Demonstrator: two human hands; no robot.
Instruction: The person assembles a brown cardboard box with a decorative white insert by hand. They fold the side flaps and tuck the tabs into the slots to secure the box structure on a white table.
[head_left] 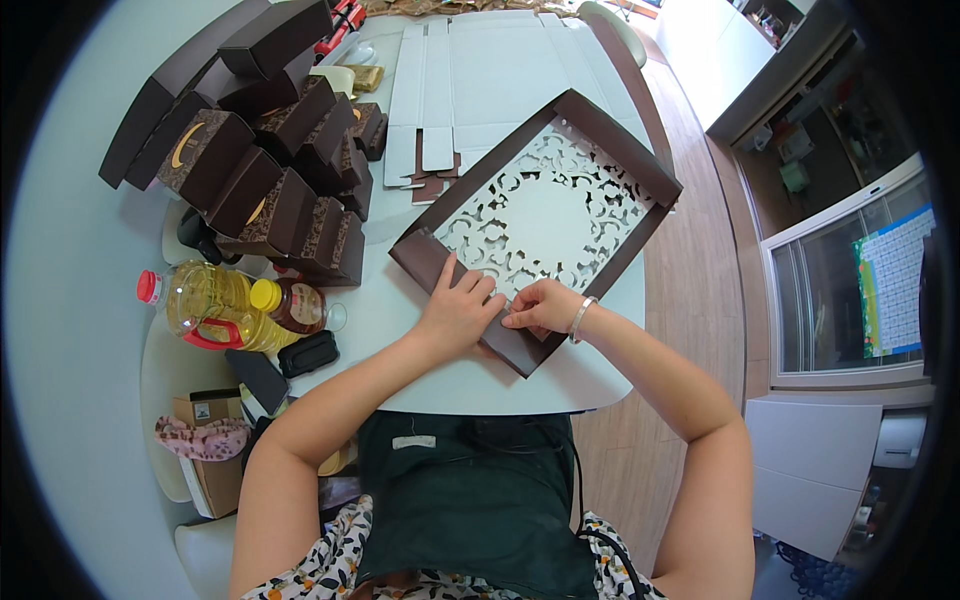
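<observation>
A shallow dark brown cardboard box (445, 205) lies turned at an angle on the table in front of me. Its panel has a white face with cut-out scrollwork (545, 215), and pale surface shows through the holes. My left hand (460, 312) rests on the near wall of the box, its fingers stretched and spread over the brown cardboard. Close beside it, my right hand (545, 306) pinches at the inner edge of that near wall, thumb and fingertips together. Exactly what sits between those fingertips is hidden.
Stacked dark brown patterned boxes (290, 215) crowd the table's left side. Nearer me stand an oil bottle (205, 300), a yellow-capped bottle (297, 305) and a black case (308, 353). Flat white cardboard sheets (490, 70) lie at the far end. A chair (615, 30) stands far right.
</observation>
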